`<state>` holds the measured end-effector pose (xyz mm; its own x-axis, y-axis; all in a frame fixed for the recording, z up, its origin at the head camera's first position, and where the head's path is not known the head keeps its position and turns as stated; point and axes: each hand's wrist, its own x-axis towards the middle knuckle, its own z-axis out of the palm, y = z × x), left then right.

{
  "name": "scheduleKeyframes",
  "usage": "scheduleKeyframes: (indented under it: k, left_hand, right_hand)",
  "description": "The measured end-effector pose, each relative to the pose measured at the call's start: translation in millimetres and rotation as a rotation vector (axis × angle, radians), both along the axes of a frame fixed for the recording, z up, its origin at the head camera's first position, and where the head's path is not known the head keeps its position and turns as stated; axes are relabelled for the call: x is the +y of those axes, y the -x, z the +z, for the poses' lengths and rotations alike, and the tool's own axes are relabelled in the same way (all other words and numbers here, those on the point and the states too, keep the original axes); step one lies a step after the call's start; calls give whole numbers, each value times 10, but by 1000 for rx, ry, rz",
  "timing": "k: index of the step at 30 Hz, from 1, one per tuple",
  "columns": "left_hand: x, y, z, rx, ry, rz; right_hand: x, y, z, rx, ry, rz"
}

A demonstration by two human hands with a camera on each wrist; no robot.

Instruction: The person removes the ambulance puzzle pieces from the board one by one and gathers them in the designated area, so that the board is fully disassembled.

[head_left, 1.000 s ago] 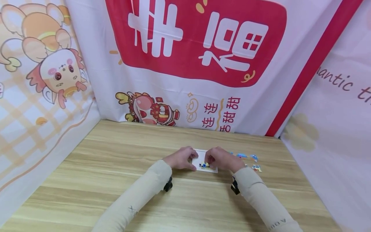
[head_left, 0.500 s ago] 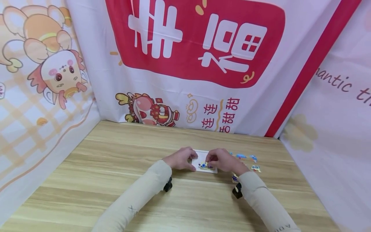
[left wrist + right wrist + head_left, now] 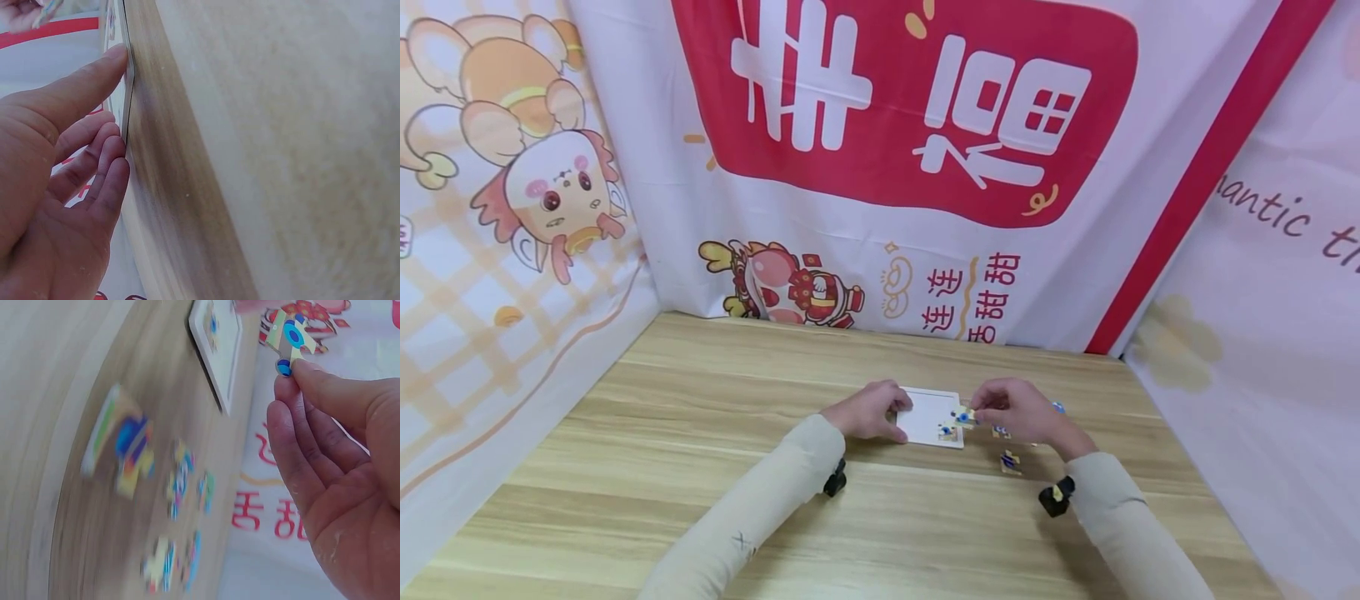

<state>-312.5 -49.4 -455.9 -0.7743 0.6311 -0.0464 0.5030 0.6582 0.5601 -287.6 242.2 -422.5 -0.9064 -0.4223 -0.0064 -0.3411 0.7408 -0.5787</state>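
A white puzzle tray (image 3: 925, 417) lies on the table, with one puzzle piece (image 3: 947, 432) in its near right corner. My left hand (image 3: 871, 410) holds the tray's left side, thumb and fingertips at its edge in the left wrist view. Between thumb and index finger my right hand (image 3: 1017, 410) pinches a yellow puzzle piece with blue rounds (image 3: 292, 337). In the head view that piece overlaps the tray's right edge; the right wrist view has it raised off the table. The other right fingers are loosely bent.
Several loose puzzle pieces lie to the right of the tray, such as a dark blue one (image 3: 1011, 462) nearest me and one under the right hand (image 3: 1001, 432). A printed cloth (image 3: 887, 225) hangs behind the wooden table (image 3: 760, 517).
My right hand has moved right from over the tray, carrying the yellow-and-blue piece away from beside the corner piece. My left hand has stayed at the tray.
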Motion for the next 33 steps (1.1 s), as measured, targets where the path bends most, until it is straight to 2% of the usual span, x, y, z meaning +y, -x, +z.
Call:
scheduleKeyframes:
  k: [10,14,18,22,27,33]
  left_hand:
    - [-4,14,-30,9,-10,-1]
    - [-8,11,-29,14,-10,-1]
    - [-6,4,-27,3,-7,1]
    - [-6,1,-25,1,-9,2]
    - [-2,5,-30,5,-9,0]
    - [-8,13,-30,0,-5,4]
  right_hand:
    - [669,-277,107,32,20,-40]
    - [874,-363,115,53,10,-19]
    - [1013,-421,68,9,-24,16]
    - [1089,-413,-49,-54,-90,39]
    - [1114,-372,-196,-47,-110,48]
    - [1060,-343,-208,-58,-114,14]
